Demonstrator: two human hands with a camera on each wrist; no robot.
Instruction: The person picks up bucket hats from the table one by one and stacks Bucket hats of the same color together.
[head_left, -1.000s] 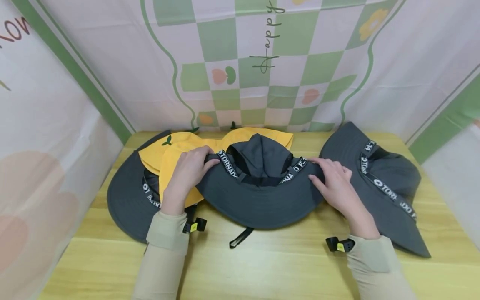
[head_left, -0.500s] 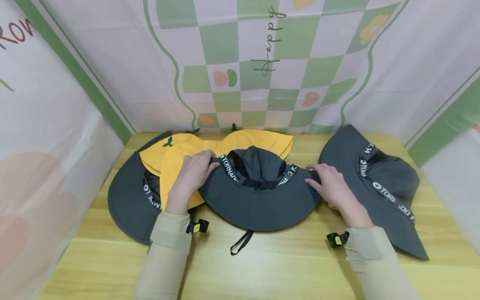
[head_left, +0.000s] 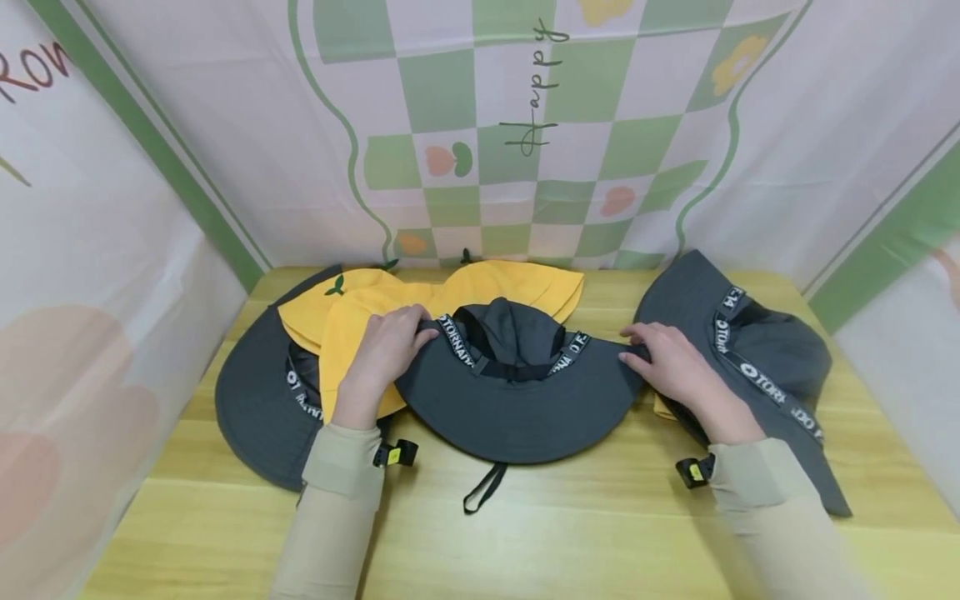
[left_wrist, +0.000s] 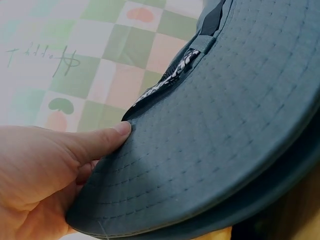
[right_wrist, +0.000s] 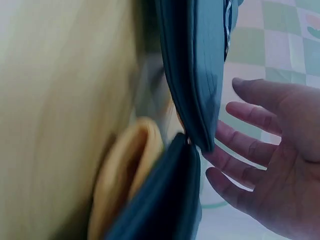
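A dark grey wide-brimmed bucket hat [head_left: 517, 417] is held up mid-table, its inside and printed TORNADO band facing me. My left hand [head_left: 390, 346] pinches the left end of its brim, thumb on the inner face in the left wrist view. There the brim [left_wrist: 200, 150] shows a second layer beneath its edge. My right hand [head_left: 675, 362] is at the right end of the brim. In the right wrist view, that hand [right_wrist: 280, 140] has spread, slightly bent fingers beside the brim edge [right_wrist: 200, 90], with a gap between thumb and brim. A thin black strap [head_left: 483, 487] hangs below the hat.
Another dark grey hat [head_left: 750, 375] lies at the right, with a yellow edge [head_left: 662, 408] showing under it. To the left is a dark hat [head_left: 255, 400] with yellow sprout-topped hats [head_left: 352, 308] overlapping it. A printed cloth [head_left: 510, 158] stands behind the wooden table [head_left: 570, 533].
The held hat's crown has sunk a little over the last second. My right hand has shifted slightly right within the last half second, while my left hand stays at the brim.
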